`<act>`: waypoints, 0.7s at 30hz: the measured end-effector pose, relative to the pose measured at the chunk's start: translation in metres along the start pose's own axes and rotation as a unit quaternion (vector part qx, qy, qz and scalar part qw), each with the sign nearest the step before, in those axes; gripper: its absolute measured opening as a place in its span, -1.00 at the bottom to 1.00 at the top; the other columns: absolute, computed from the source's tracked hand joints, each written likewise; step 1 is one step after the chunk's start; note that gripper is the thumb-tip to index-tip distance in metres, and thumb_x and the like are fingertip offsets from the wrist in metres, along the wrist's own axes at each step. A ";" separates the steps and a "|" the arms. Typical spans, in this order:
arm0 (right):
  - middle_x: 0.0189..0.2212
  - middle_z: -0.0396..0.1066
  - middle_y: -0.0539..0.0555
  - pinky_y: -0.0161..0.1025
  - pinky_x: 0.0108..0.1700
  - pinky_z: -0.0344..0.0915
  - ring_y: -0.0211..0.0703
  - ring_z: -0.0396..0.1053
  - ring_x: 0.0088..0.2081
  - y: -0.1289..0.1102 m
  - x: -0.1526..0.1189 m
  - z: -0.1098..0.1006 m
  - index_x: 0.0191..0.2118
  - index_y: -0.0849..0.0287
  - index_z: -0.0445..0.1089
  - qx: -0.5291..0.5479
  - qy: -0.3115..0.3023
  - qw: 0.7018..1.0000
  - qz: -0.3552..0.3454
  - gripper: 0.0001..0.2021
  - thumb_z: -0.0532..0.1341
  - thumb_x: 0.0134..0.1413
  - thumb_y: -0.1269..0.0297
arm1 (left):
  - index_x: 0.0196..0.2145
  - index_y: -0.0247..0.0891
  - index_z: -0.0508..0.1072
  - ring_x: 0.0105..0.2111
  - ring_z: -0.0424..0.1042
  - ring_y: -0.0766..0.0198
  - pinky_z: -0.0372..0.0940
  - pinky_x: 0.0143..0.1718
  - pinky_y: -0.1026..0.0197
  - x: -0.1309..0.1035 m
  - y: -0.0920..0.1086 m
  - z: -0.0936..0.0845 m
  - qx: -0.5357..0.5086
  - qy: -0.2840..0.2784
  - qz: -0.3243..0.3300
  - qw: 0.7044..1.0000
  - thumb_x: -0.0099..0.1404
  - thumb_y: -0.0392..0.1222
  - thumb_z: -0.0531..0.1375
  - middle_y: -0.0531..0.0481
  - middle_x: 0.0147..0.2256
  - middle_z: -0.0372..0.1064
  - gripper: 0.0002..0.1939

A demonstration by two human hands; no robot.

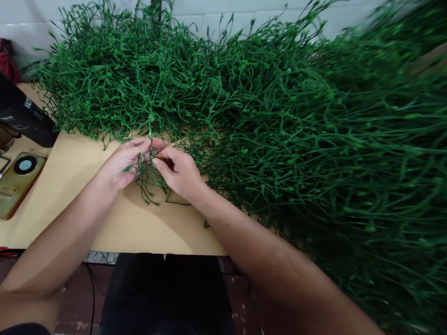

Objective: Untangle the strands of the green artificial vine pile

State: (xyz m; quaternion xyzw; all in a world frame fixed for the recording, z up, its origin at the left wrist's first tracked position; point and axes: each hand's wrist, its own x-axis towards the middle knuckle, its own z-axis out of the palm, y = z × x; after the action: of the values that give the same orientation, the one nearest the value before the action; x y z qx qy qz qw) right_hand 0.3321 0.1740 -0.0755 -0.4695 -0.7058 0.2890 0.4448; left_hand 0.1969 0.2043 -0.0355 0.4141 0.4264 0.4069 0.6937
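Observation:
Both hands meet over the front part of the table, just before a large heap of thin green plant stems (146, 79) with small budded tips. My left hand (131, 158), thumb and fingers closed, grips a branched green stem (146, 186) whose thin strands hang below the fingers. My right hand (179, 170) pinches at the same stem from the right side. The top of this stem points up towards the heap. What exactly lies between the right fingertips is hidden.
The heap spreads along the back and down the right side of the tan tabletop (80, 186). On the left lie a phone (21, 186) and a black cylinder with white lettering (26, 111). A white tiled wall (195, 9) stands behind. A cable (92, 298) hangs below the table edge.

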 end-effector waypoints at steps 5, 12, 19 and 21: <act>-0.53 0.14 -0.01 -0.26 -0.33 0.09 -0.27 0.12 -0.44 -0.003 0.002 -0.003 -0.51 0.15 0.06 0.005 -0.054 0.997 -0.052 -0.82 0.00 0.09 0.32 | -0.55 -0.35 0.37 -0.58 0.35 0.44 0.25 -0.53 0.38 0.002 -0.001 0.005 -0.029 0.061 -0.012 0.998 0.19 -0.39 0.12 0.06 -0.57 0.36 -0.83; -0.54 0.04 -0.02 -0.26 -0.32 0.06 -0.28 0.03 -0.45 -0.010 0.003 -0.011 -0.52 0.14 -0.01 0.024 -0.092 0.989 -0.110 -0.81 -0.04 0.11 0.34 | -0.65 -0.34 0.26 -0.70 0.17 0.51 0.09 -0.65 0.44 0.002 -0.004 0.015 -0.025 0.103 0.017 0.994 0.12 -0.51 0.06 0.13 -0.68 0.18 -0.75; -0.59 -0.03 -0.08 -0.31 -0.42 -0.01 -0.35 -0.04 -0.51 -0.015 0.002 -0.015 -0.55 0.13 -0.04 0.061 -0.101 0.986 -0.122 -0.76 -0.02 0.11 0.32 | -0.58 -0.33 0.31 -0.68 0.16 0.50 0.15 -0.61 0.43 0.004 -0.002 0.012 0.022 0.100 0.045 0.994 0.21 -0.40 0.06 0.13 -0.68 0.18 -0.78; -0.60 -0.04 -0.09 -0.32 -0.44 -0.02 -0.37 -0.05 -0.52 -0.014 0.003 -0.017 -0.55 0.14 0.00 0.075 -0.083 0.989 -0.092 -0.75 0.00 0.12 0.28 | -0.56 -0.33 0.32 -0.65 0.24 0.47 0.22 -0.56 0.39 0.005 0.001 0.005 0.038 0.082 0.038 0.995 0.21 -0.36 0.08 0.11 -0.64 0.25 -0.81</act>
State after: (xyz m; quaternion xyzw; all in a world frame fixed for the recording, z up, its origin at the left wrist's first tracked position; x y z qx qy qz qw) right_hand 0.3414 0.1709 -0.0559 -0.3426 -0.7567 0.3370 0.4432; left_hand 0.2030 0.2078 -0.0345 0.4212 0.4810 0.4488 0.6244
